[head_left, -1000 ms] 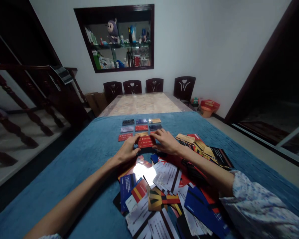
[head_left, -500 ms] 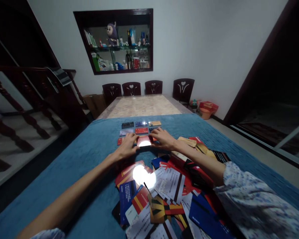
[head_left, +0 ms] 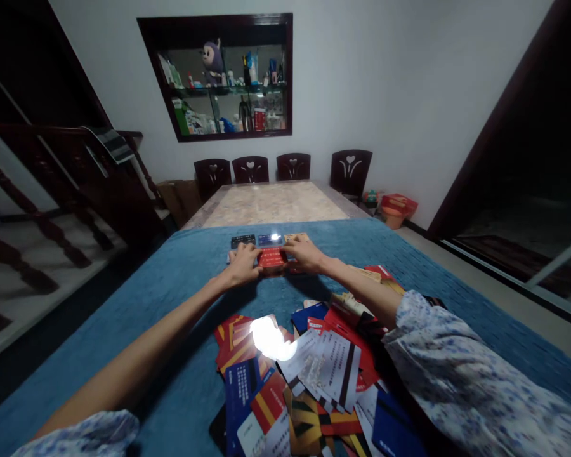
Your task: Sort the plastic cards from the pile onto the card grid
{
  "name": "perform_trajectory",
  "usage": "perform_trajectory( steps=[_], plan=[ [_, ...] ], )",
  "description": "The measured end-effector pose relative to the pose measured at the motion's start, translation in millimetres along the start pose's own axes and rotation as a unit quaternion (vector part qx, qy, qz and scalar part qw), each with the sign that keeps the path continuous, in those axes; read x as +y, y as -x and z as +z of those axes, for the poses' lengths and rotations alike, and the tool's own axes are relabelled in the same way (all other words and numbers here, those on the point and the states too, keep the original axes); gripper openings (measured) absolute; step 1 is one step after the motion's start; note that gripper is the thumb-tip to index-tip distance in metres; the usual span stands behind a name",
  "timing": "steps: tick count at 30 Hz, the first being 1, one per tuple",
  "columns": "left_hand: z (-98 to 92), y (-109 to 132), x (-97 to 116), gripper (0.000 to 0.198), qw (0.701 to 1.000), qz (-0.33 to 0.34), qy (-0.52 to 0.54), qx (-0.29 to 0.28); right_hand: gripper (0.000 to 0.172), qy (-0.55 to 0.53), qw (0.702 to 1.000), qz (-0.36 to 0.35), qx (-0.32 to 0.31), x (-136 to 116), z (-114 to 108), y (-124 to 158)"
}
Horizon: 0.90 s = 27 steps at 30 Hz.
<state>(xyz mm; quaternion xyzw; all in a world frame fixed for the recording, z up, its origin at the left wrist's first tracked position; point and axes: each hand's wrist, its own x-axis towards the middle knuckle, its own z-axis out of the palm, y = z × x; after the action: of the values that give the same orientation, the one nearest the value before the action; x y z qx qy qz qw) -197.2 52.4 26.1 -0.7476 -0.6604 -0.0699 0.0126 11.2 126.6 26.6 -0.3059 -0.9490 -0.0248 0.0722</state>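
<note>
Both my hands reach far out over a blue cloth (head_left: 181, 279). My left hand (head_left: 242, 265) and my right hand (head_left: 305, 255) pinch the two ends of a red card (head_left: 272, 259) and press it flat among small cards laid in rows (head_left: 244, 240). The fingers of both hands are curled onto the card's edges. A big loose heap of mixed cards (head_left: 314, 374) lies near me, under my right forearm. A bright light glare sits on one card in the heap.
Beyond the cloth the bare marble table top (head_left: 271, 202) runs to four dark chairs (head_left: 292, 166) at the far end. A wall niche with bottles and a plush toy (head_left: 214, 57) is above. A wooden stair rail (head_left: 52, 184) stands left; a red bag (head_left: 398, 207) lies on the floor right.
Both hands carried the red card away from me, from just beyond the heap to the rows of laid cards. My arms stretched out further.
</note>
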Motion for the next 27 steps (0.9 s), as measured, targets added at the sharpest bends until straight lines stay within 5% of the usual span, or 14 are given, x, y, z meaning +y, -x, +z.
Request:
perform_trajectory(
  steps=[8,27],
  plan=[
    [2.7,-25,-10,0.047,0.999,-0.003,-0.037,-0.01,0.03,0.039,0.998,0.048,-0.02,-4,-3,-20],
    [22.1,-62,-23,0.04,0.996,-0.014,-0.06,-0.059,0.035,0.051,0.993,0.071,-0.074,15,16,-54]
  ],
)
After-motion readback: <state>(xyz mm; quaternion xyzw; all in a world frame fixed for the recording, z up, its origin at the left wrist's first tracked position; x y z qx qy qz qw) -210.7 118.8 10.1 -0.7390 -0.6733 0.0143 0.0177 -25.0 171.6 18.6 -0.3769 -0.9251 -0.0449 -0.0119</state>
